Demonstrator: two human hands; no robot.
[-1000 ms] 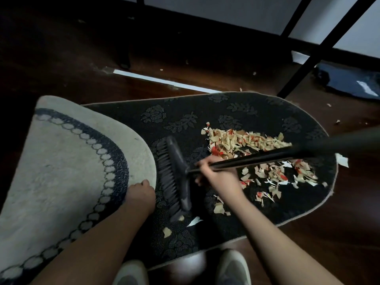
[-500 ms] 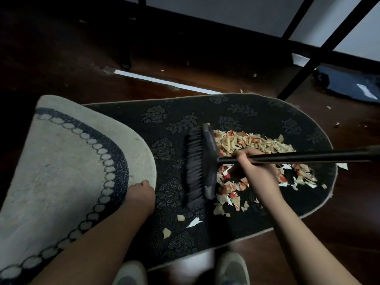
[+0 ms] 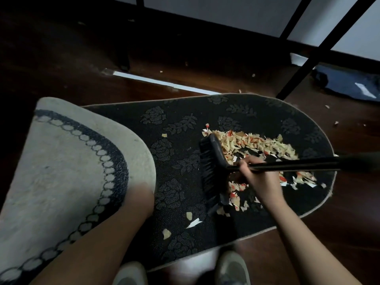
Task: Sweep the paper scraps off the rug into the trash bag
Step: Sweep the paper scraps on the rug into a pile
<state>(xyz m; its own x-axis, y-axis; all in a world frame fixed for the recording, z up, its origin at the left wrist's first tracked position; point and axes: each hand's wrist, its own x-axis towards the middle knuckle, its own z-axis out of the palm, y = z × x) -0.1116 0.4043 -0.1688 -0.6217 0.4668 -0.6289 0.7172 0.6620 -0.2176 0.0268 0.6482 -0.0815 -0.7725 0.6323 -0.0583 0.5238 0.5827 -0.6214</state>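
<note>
A dark oval rug [image 3: 176, 140] with embossed roses lies on the floor, its left end folded over so the pale underside [image 3: 67, 165] faces up. My left hand [image 3: 141, 192] grips the edge of that fold. My right hand [image 3: 259, 177] is shut on the black broom handle [image 3: 298, 164] close to the head. The broom head [image 3: 211, 171] rests bristles-down on the rug, at the left edge of a pile of tan, white and red paper scraps [image 3: 259, 147]. A few loose scraps [image 3: 191, 221] lie on the rug behind the broom. A dark bag [image 3: 347, 83] lies on the floor at far right.
Dark wooden floor [image 3: 61, 58] surrounds the rug, with stray scraps [image 3: 336, 122] to the right. Black metal furniture legs [image 3: 320, 50] slant down just behind the rug's far right end. A white strip [image 3: 164, 84] lies on the floor behind the rug. My shoes [image 3: 232, 270] touch its near edge.
The broom head has swept right across the rug, from near the folded flap into the pile, pushing scraps together. My right hand moved right with it. My left hand stayed on the fold.
</note>
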